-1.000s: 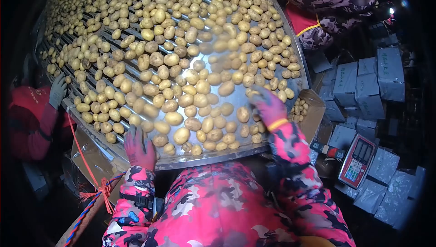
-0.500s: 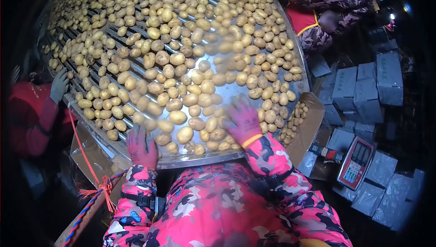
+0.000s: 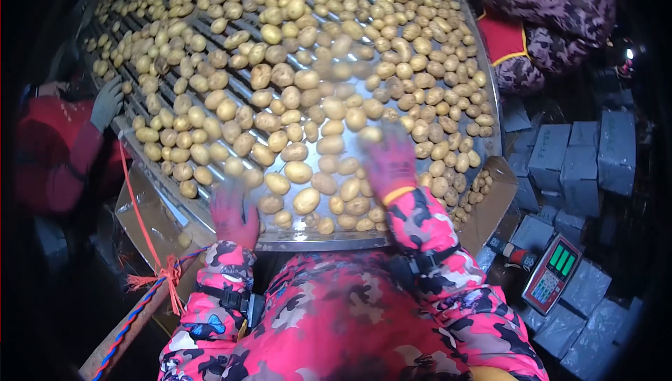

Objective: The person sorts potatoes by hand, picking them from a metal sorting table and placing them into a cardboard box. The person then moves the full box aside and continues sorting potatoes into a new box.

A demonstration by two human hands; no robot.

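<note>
Lying flat, fingers spread, gripping nothing: left hand (image 3: 234, 214) at near rim of worktop (image 3: 315, 241), right hand (image 3: 388, 164) on potatoes (image 3: 306, 200), which heap between both and crowd rim to rim; box (image 3: 501, 202) just right.

Right hand (image 3: 390, 164) — inward, onto potatoes (image 3: 306, 201)

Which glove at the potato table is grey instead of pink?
The co-worker's glove at the left edge of the table; the person's own left hand and right hand wear pink.
</note>
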